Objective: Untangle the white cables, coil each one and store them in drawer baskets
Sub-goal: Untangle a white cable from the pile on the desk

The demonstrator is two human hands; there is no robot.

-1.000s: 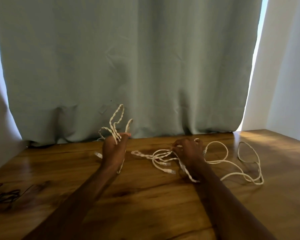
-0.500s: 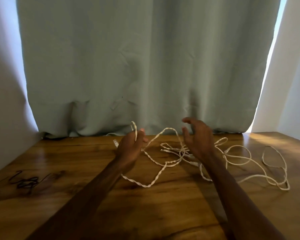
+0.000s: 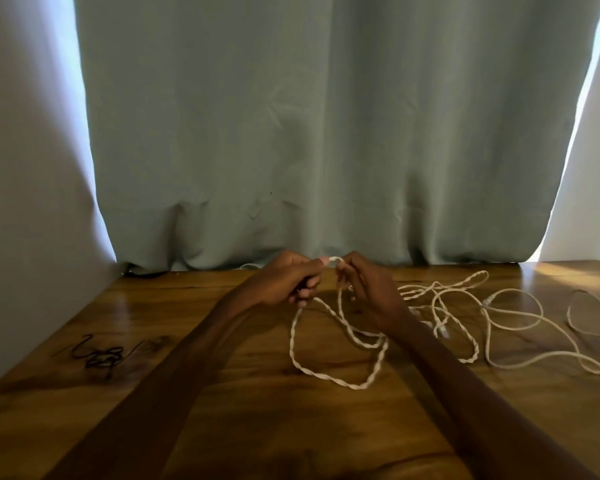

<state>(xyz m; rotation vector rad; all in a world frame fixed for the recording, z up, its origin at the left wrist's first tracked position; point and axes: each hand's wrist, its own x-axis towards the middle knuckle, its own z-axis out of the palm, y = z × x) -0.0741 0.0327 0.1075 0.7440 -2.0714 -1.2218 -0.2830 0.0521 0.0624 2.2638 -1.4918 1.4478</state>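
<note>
Cable in hand: a twisted white cable (image 3: 355, 387), held at a bend at centre frame, just in front of the curtain (image 3: 326, 133) hem. Its long loop drops to the tabletop (image 3: 222, 420) and lies there slack.
Why held so: I judge the bend is lifted so that the twisted pair can be parted strand from strand. The slack below leaves room to work.
Left grip: the left hand (image 3: 284, 282) has its fingers curled round the cable and pinches the top of the bend.
Right grip: the right hand (image 3: 369, 294) pinches the same bend from the other side, fingertips close to the left's.
Pose: both forearms reach forward from the lower frame and converge, with the wrists raised above the wood.
Rest of the cables: a white cable tangle (image 3: 486, 301) sprawls at right of centre and runs to the right edge.
Also there: a black cord (image 3: 101, 355) at lower left, well apart.
Drawer baskets: none in view.
Progress, my guess: early. Nothing is coiled yet.
</note>
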